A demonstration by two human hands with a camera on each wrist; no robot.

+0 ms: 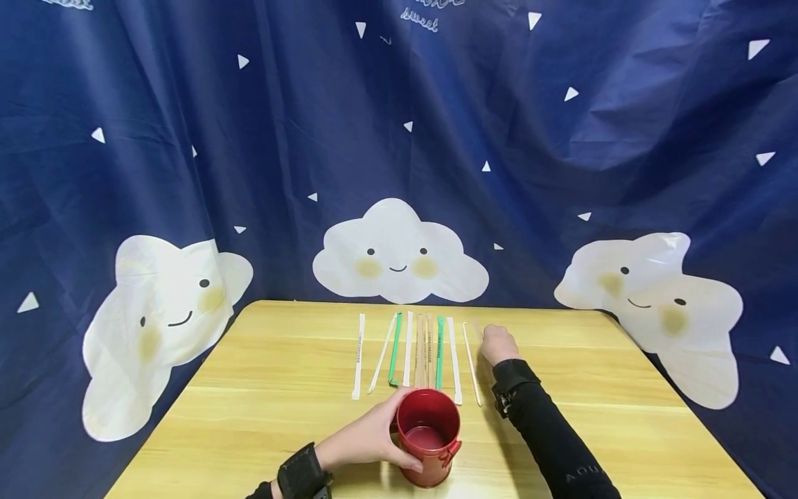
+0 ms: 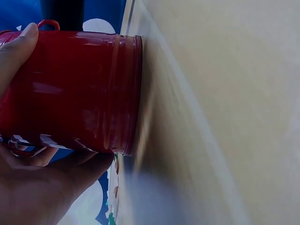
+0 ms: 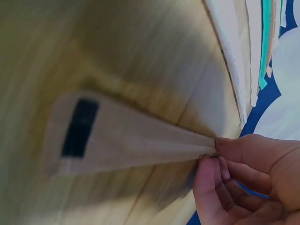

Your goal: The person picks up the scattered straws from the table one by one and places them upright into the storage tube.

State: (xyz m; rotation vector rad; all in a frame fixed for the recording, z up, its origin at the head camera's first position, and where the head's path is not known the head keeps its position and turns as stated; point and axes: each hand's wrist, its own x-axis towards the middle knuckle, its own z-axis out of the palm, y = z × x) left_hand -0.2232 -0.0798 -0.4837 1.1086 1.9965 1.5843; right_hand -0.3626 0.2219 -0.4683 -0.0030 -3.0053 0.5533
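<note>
A red metal bucket point(image 1: 430, 457) with small side loops stands upright at the front middle of the table. My left hand point(image 1: 370, 433) grips it from the left side, thumb in front and fingers behind. In the left wrist view, the bucket's base point(image 2: 124, 93) meets the wood. At the right end of a row of straws, my right hand point(image 1: 499, 344) pinches a straw in a light brown paper wrapper point(image 3: 126, 140) between thumb and fingers. One end of that wrapper bears a dark rectangle. The head view mostly hides this straw behind the hand.
Left of my right hand lie several straws: a thin white one point(image 1: 472, 364), a white-wrapped one point(image 1: 454, 360), green ones point(image 1: 440, 353), brown-wrapped ones point(image 1: 420, 350) and more white ones point(image 1: 358, 357). The wooden table point(image 1: 280, 374) ends at a blue cloth backdrop point(image 1: 274, 173).
</note>
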